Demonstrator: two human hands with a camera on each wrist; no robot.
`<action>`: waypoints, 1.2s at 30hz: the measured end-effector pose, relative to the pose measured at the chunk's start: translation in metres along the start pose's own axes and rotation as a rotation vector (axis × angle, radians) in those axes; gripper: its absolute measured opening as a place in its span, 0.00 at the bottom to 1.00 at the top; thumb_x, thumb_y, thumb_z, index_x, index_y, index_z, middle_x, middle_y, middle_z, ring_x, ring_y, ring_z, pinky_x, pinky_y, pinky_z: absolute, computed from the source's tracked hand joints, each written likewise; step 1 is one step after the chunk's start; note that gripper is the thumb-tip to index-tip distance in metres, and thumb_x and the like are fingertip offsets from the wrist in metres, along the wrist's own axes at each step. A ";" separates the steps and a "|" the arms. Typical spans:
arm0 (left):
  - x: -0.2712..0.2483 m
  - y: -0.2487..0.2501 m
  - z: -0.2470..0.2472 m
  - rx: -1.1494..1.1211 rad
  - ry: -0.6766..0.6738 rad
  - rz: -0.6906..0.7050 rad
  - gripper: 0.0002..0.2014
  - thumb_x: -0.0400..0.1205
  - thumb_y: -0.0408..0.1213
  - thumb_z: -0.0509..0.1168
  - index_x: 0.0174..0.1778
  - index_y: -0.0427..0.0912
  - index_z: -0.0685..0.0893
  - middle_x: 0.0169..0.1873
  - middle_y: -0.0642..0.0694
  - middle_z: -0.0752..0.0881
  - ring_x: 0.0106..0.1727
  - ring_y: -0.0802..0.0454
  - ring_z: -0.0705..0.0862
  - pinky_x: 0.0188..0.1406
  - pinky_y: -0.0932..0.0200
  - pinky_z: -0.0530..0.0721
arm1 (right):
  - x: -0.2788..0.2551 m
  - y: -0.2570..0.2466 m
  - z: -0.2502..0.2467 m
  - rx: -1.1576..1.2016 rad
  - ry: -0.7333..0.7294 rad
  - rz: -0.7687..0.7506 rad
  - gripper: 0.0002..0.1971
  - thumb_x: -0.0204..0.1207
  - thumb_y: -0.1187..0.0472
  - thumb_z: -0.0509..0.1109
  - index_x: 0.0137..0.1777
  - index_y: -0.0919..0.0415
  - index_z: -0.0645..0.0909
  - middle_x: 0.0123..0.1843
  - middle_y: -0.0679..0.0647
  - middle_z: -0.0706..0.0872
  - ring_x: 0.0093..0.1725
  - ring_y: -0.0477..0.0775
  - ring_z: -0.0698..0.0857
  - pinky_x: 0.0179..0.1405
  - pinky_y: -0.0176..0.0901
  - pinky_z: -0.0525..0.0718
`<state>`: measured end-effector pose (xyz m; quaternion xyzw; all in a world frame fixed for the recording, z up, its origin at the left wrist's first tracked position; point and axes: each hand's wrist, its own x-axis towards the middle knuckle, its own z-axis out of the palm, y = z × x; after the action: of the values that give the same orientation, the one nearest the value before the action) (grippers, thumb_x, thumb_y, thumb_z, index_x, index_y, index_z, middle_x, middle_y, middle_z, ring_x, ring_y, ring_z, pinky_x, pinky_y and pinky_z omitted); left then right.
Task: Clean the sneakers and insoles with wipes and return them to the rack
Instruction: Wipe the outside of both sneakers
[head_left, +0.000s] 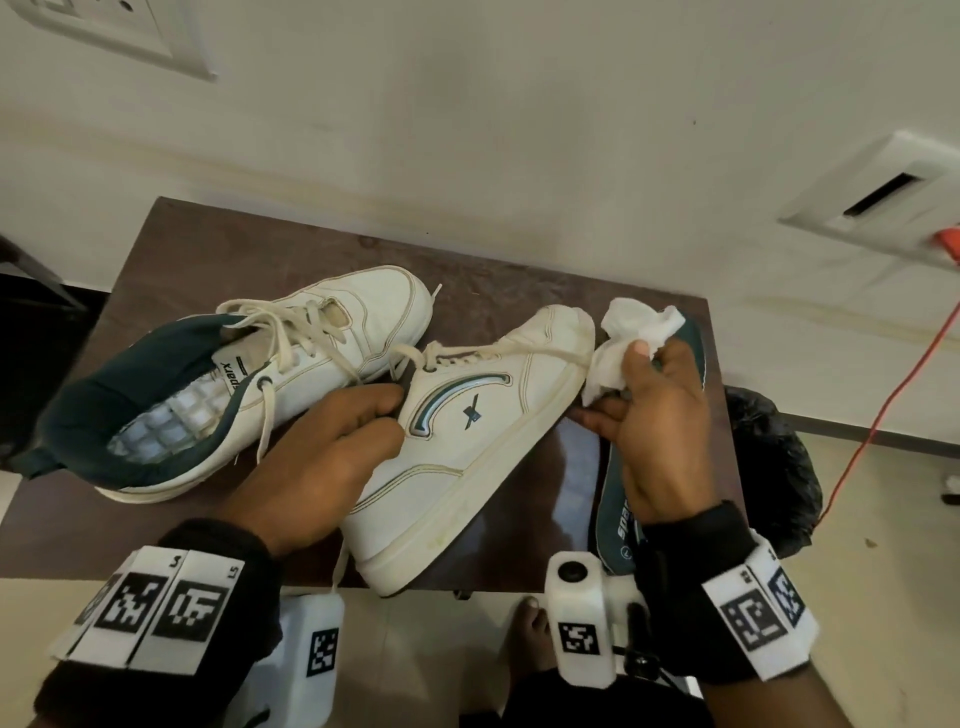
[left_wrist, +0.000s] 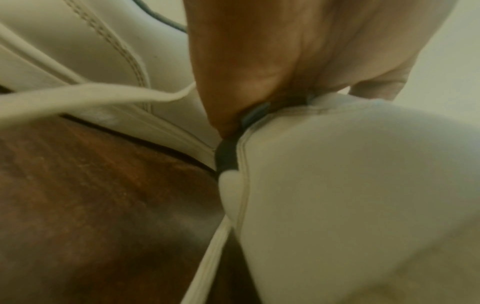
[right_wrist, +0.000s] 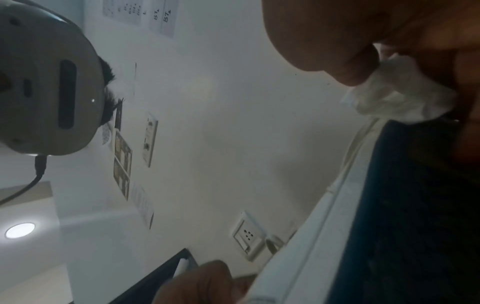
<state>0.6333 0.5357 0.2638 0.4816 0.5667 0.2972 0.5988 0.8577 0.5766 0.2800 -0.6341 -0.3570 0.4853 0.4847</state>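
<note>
1. Head view: left hand (head_left: 332, 441) grips tilted sneaker (head_left: 467, 441) on worktop (head_left: 519, 291); right hand (head_left: 660, 415) fingers clamp crumpled wipe (head_left: 631, 332) beside toe. Second sneaker (head_left: 234, 374), insole (head_left: 618, 514) alongside.
2. Left wrist: fingers (left_wrist: 259, 61) pinching sneaker collar.
3. Right wrist: wipe held. Judged mid-cleaning; rack unseen, return pending.

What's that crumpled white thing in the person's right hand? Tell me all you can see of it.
It is a wipe, white, thin and soft-looking like tissue or cloth, bunched into loose folds. The right hand pinches it between thumb and fingers, with most of it sticking out above them. It is held by the toe of the tilted sneaker, above a dark green insole. Whether it touches the sneaker is unclear.
</note>
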 end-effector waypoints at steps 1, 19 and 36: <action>0.000 0.001 0.000 0.011 0.003 0.010 0.29 0.67 0.50 0.57 0.51 0.26 0.78 0.45 0.26 0.82 0.50 0.26 0.80 0.54 0.24 0.77 | 0.001 0.003 0.001 -0.008 0.015 -0.032 0.07 0.86 0.59 0.55 0.56 0.50 0.75 0.56 0.60 0.85 0.54 0.61 0.87 0.48 0.56 0.89; -0.007 0.001 0.001 0.152 0.040 0.019 0.35 0.63 0.57 0.53 0.55 0.32 0.79 0.51 0.32 0.84 0.54 0.34 0.81 0.55 0.28 0.77 | -0.012 -0.015 0.026 -0.187 -0.238 -0.580 0.11 0.73 0.71 0.70 0.45 0.52 0.77 0.71 0.57 0.78 0.73 0.48 0.74 0.71 0.52 0.74; -0.006 0.002 0.010 0.306 0.097 0.080 0.27 0.69 0.61 0.49 0.52 0.48 0.82 0.46 0.50 0.88 0.50 0.53 0.84 0.56 0.40 0.80 | 0.025 -0.011 -0.002 -0.920 0.098 -0.516 0.11 0.77 0.60 0.66 0.35 0.62 0.85 0.29 0.48 0.82 0.31 0.45 0.80 0.38 0.42 0.83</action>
<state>0.6420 0.5284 0.2665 0.5743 0.6140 0.2539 0.4783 0.8664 0.6023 0.2838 -0.6945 -0.6546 0.1131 0.2762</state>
